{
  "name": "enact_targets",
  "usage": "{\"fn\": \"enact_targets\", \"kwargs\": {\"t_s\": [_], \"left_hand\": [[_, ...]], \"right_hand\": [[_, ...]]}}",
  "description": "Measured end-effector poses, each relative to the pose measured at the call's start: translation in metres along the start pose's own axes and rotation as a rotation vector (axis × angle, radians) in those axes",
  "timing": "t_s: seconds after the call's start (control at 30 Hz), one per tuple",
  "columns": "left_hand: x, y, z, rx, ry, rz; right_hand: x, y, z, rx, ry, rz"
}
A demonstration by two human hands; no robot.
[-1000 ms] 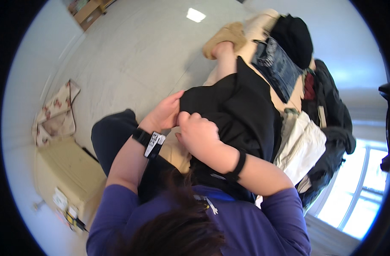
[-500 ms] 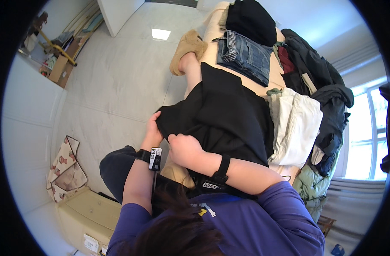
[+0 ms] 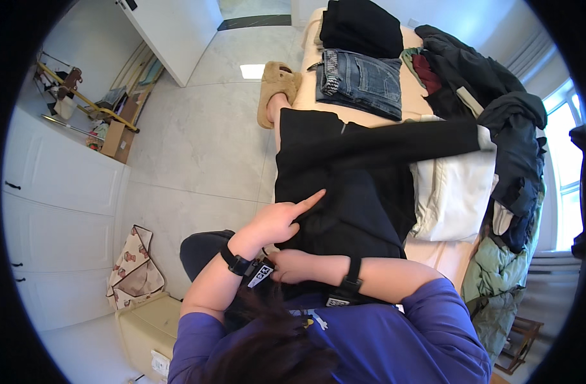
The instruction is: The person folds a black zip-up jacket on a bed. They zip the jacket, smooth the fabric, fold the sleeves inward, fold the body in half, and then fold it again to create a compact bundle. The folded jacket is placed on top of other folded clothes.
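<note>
A black garment (image 3: 344, 205) lies spread over my lap and the bed's edge; its exact kind is unclear. One long sleeve-like part (image 3: 408, 142) of it stretches right, slightly blurred, with its end over folded white trousers (image 3: 453, 198). My left hand (image 3: 281, 221) hovers over the garment's left side, its index finger stretched out and the other fingers bent, gripping nothing. Nearer my body, my right hand (image 3: 293, 265) is curled at the garment's lower left edge. Its fingertips are partly hidden behind the device on my left wrist.
Folded jeans (image 3: 363, 80) and a folded black garment (image 3: 360, 29) lie farther up the bed (image 3: 309, 83). Heaped dark jackets (image 3: 514, 147) and a green puffer jacket (image 3: 495, 275) line the right side. A beige box (image 3: 146, 326) stands at lower left, below a patterned cloth (image 3: 133, 262).
My left hand has let go of the garment's left edge and moved right over it. The sleeve-like part now extends to the right across the white trousers. My right hand has moved lower, toward my body.
</note>
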State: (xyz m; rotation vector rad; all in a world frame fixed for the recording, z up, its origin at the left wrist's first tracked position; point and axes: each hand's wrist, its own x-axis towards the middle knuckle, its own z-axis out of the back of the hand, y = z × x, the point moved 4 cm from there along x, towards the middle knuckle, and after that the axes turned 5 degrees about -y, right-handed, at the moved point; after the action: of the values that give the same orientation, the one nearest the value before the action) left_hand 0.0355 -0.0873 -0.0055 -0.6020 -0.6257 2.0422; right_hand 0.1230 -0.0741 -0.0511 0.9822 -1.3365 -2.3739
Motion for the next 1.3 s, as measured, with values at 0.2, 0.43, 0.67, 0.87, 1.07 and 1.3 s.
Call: {"fn": "enact_targets", "kwargs": {"t_s": [0.2,0.43,0.67,0.87,1.07,1.3], "left_hand": [[-0.014,0.015,-0.011,-0.365,-0.073,-0.013],[-0.035,0.057,-0.025,-0.244,-0.346,0.277],[-0.048,0.087,-0.074,-0.344,-0.590,0.290],[-0.070,0.121,-0.084,-0.663,-0.570,0.503],[-0.093,0.125,-0.082,-0.464,-0.701,0.486],[-0.120,0.153,-0.077,-0.673,-0.834,0.529]], "right_hand": [[-0.102,0.009,0.076,0.273,-0.213,0.364],[-0.221,-0.174,0.178,0.162,-1.560,-0.408],[-0.217,-0.205,0.160,-0.102,-1.615,-0.342],[-0.184,-0.166,0.167,-0.617,-1.184,-0.097],[-0.158,-0.184,0.179,-0.768,-1.349,-0.204],[-0.175,-0.211,0.214,0.144,-1.591,-0.241]]}}
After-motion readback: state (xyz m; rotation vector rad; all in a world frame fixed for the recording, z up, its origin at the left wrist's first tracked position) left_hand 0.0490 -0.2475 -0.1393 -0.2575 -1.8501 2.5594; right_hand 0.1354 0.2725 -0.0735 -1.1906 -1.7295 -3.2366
